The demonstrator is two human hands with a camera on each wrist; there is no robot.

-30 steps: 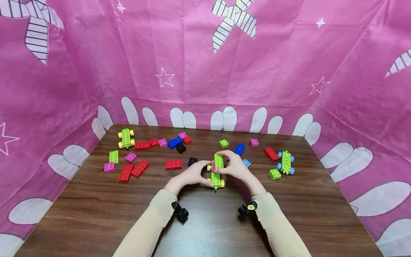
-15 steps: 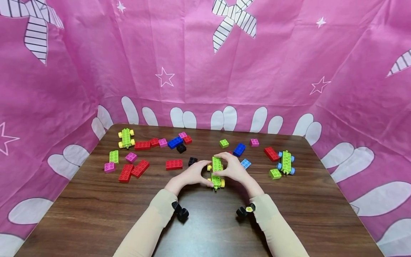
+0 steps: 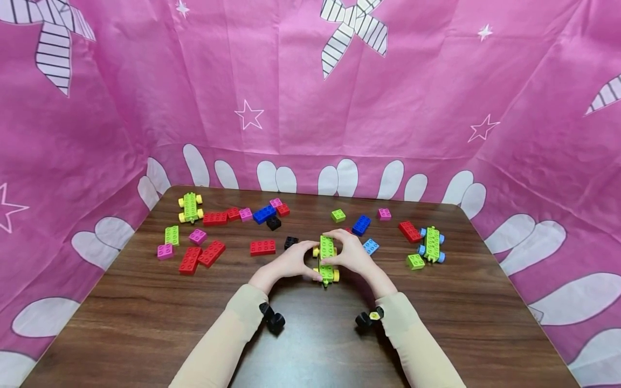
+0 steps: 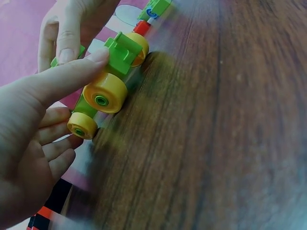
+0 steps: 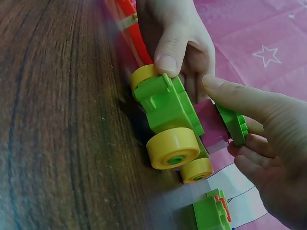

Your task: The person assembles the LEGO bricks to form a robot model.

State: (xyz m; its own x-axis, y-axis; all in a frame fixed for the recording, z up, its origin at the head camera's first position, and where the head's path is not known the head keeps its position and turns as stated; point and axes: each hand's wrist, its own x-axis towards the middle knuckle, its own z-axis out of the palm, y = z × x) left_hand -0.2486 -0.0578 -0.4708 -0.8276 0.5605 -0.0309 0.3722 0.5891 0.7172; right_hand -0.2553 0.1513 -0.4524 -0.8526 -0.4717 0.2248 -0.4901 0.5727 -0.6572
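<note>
Near the middle of the table, my left hand grips a green toy car base with yellow wheels, thumb at its near end and fingers along the side. A pink brick stands on the base. Over the pink brick lies a long lime-green brick, lined up lengthwise with the base. My right hand holds this green brick between thumb and fingers. From the head view the pink brick is hidden beneath it.
Black bricks and a red brick lie left of the hands. A light-blue brick and a dark-blue brick lie to the right. Another base with yellow wheels stands far left, one with blue wheels at right.
My right hand has shifted slightly left and nearer with the green brick, which now covers the pink brick from above. My left hand keeps its place on the car base.
</note>
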